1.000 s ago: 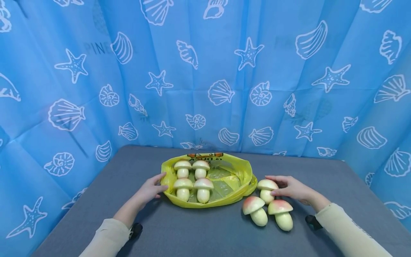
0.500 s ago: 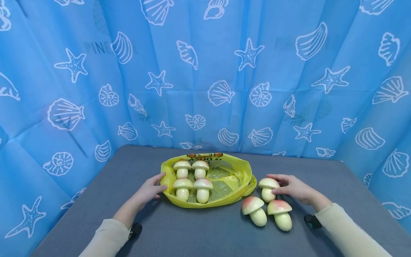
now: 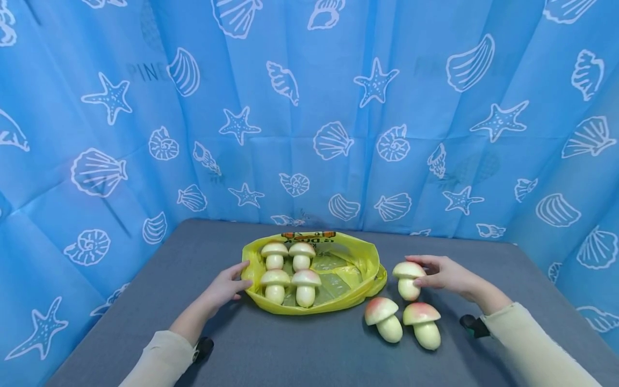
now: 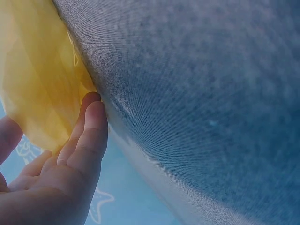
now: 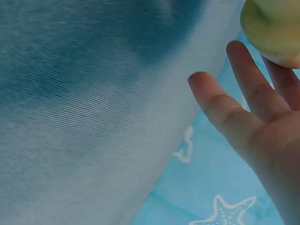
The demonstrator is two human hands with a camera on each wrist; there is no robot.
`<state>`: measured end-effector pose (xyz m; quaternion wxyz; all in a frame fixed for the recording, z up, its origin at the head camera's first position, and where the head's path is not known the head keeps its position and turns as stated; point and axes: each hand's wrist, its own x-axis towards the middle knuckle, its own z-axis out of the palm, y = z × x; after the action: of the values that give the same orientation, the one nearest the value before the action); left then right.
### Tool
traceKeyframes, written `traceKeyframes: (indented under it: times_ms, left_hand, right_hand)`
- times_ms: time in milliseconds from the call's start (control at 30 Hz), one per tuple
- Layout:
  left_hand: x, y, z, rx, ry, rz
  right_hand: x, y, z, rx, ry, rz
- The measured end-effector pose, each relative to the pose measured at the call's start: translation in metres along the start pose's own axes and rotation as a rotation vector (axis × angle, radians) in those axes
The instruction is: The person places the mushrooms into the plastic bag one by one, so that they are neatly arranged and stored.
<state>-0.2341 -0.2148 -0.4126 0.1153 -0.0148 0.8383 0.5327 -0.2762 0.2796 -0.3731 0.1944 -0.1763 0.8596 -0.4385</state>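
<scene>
In the head view my right hand (image 3: 450,277) pinches a pale mushroom (image 3: 408,290) with a pink-tinged cap between thumb and fingers, the stem pointing down. That mushroom (image 5: 276,33) shows only in part in the right wrist view, where several fingers are spread beside it. Two more mushrooms with reddish caps lie just in front, a left one (image 3: 389,329) and a right one (image 3: 427,335). A yellow plastic bag (image 3: 375,260) lies wide open at the middle, several mushrooms (image 3: 305,295) lined up in its left half. My left hand (image 3: 223,289) touches the bag's left side with loosely extended fingers.
Dark grey cloth covers the table (image 3: 300,355). Behind it hangs a blue curtain (image 3: 309,177) with white shells and starfish. The bag's crumpled right end (image 3: 379,282) lies close to the held mushroom.
My right hand has moved slightly right and up with the mushroom, drawing it away from the two mushrooms in front. The left hand and the bag stay about where they were.
</scene>
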Motion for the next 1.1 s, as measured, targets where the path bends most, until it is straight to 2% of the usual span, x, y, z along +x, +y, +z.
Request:
traceKeyframes:
  times_ms: [267, 600, 833, 1100]
  left_hand:
    - [0.000, -0.001, 0.000, 0.007, -0.004, 0.007]
    - [-0.001, 0.000, 0.001, 0.004, 0.007, 0.011]
    - [-0.001, 0.000, 0.001, 0.006, 0.005, 0.014]
    - [0.000, 0.001, 0.001, 0.003, 0.003, 0.009]
  right_hand:
    - [-0.002, -0.017, -0.006, -0.004, -0.006, -0.023]
    - [0.000, -0.030, -0.005, 0.009, 0.015, -0.065]
    - [0.003, -0.042, -0.005, 0.021, 0.015, -0.058]
    - [0.006, -0.052, -0.002, 0.017, 0.016, -0.099]
